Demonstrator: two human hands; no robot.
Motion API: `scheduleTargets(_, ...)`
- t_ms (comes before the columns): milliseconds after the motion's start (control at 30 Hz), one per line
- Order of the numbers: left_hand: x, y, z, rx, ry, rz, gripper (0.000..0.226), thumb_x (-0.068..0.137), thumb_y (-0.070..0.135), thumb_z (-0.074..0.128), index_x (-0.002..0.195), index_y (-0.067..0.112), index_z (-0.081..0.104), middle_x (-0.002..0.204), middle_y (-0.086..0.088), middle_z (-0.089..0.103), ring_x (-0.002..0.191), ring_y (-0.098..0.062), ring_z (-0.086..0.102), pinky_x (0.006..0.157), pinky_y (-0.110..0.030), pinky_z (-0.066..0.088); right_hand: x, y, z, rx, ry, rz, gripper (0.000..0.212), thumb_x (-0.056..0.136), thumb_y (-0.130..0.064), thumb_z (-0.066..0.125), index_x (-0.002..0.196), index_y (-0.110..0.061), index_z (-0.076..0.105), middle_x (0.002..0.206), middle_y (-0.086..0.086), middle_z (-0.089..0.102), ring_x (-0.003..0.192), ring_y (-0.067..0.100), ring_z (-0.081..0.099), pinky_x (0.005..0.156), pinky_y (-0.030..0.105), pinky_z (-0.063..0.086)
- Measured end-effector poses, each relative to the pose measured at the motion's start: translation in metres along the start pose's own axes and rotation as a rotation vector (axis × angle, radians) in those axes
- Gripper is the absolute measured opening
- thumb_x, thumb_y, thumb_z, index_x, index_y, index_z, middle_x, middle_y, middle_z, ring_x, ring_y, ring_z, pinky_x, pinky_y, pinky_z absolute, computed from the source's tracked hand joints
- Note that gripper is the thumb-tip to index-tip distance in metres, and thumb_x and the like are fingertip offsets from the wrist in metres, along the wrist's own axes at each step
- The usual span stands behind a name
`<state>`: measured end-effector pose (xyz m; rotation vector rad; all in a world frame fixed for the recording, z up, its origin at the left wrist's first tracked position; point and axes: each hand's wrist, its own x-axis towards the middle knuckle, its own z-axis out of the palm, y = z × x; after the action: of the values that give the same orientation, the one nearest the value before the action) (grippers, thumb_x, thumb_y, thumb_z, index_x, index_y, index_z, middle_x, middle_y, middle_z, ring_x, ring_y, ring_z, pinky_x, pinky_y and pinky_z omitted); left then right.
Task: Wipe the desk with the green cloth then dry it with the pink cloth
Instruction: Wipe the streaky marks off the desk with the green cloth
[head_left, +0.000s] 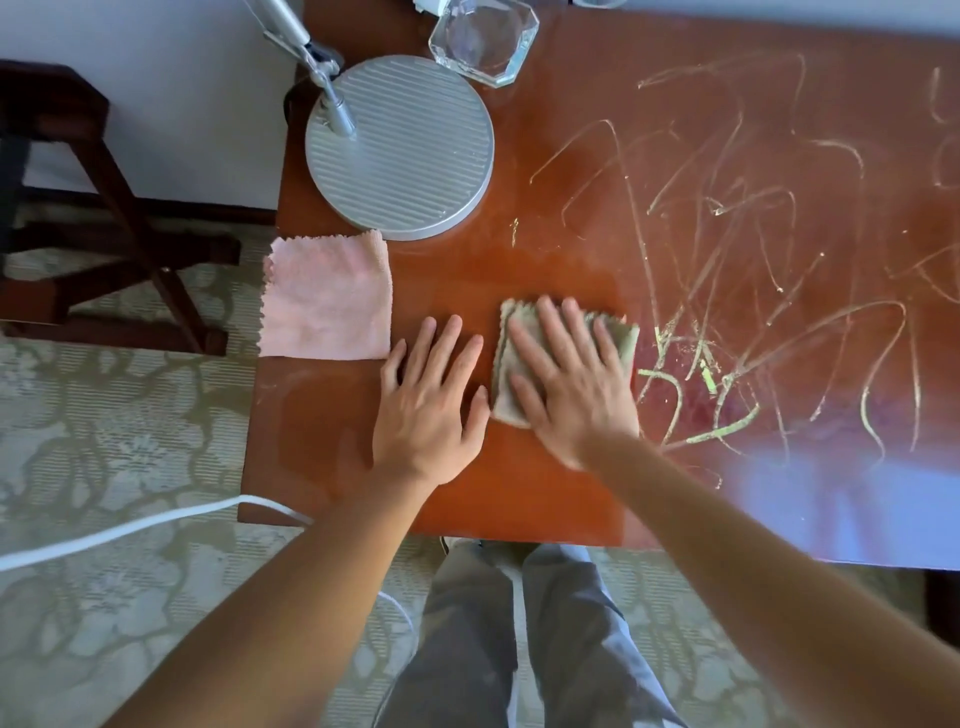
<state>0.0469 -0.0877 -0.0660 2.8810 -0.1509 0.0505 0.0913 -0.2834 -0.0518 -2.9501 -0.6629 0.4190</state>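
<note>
Right hand (569, 379) flat on the green cloth (621, 338) (smears just rightward); left hand (431, 400) flat, empty, beside it.

Left hand (431, 400) flat, fingers spread, right hand (569, 382) flat, pressing down

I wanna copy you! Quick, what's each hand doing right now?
Left hand: open, flat on the desk, holding nothing.
Right hand: open, fingers straight, pressing on the green cloth.
</note>
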Motion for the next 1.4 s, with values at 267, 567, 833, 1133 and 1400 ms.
scheduleTargets(267,0.000,0.001,0.001,0.002,0.045,-0.010,0.053,0.099,0.040,0.047,0.149,0.021,0.051,0.162,-0.005,0.039,0.153,-0.027,0.030,0.123,-0.050,0.023,0.128,0.034,-0.043,-0.001,0.025,0.120,0.064,0.104,-0.058,0.007,0.164,-0.035,0.005,0.173,0.002,-0.002,0.158,0.025,-0.009,0.127,0.047,-0.006)
scheduleTargets(567,0.000,0.000,0.001,0.023,0.041,-0.001,0.048,0.101,0.040,0.044,0.138,0.012,0.059,0.158,-0.009,0.044,0.151,-0.030,0.033,0.122,-0.052,0.025,0.048,-0.006,-0.019,-0.060,-0.081,-0.249,0.059,0.107,-0.049,0.007,0.164,-0.033,0.008,0.172,0.005,0.004,0.159,0.029,-0.004,0.128,0.051,0.000)
scheduleTargets(833,0.001,0.002,0.000,0.017,0.035,-0.028,0.051,0.098,0.040,0.049,0.145,0.021,0.054,0.161,-0.004,0.040,0.152,-0.026,0.031,0.122,-0.047,0.023,0.164,0.048,-0.056,-0.074,0.001,-0.047,0.065,0.103,-0.059,0.005,0.164,-0.035,0.006,0.173,0.002,-0.003,0.159,0.025,-0.008,0.128,0.048,-0.004)
scheduleTargets(1133,0.029,0.021,-0.009,0.089,-0.025,-0.104,0.051,0.095,0.042,0.048,0.137,0.015,0.059,0.149,-0.011,0.053,0.140,-0.030,0.046,0.110,-0.053,0.034,0.061,0.038,-0.030,-0.066,-0.061,-0.224,0.065,0.105,-0.058,0.008,0.164,-0.029,0.008,0.172,0.006,0.001,0.158,0.028,-0.008,0.128,0.049,-0.003)
scheduleTargets(1400,0.120,0.077,0.009,0.009,-0.052,-0.286,0.057,0.099,0.044,0.037,0.150,0.019,0.046,0.164,-0.010,0.033,0.155,-0.033,0.021,0.123,-0.057,0.015,0.188,0.099,-0.068,-0.092,0.003,-0.081,0.069,0.100,-0.062,-0.001,0.163,-0.035,0.000,0.173,0.002,-0.004,0.158,0.026,-0.008,0.128,0.049,-0.002)
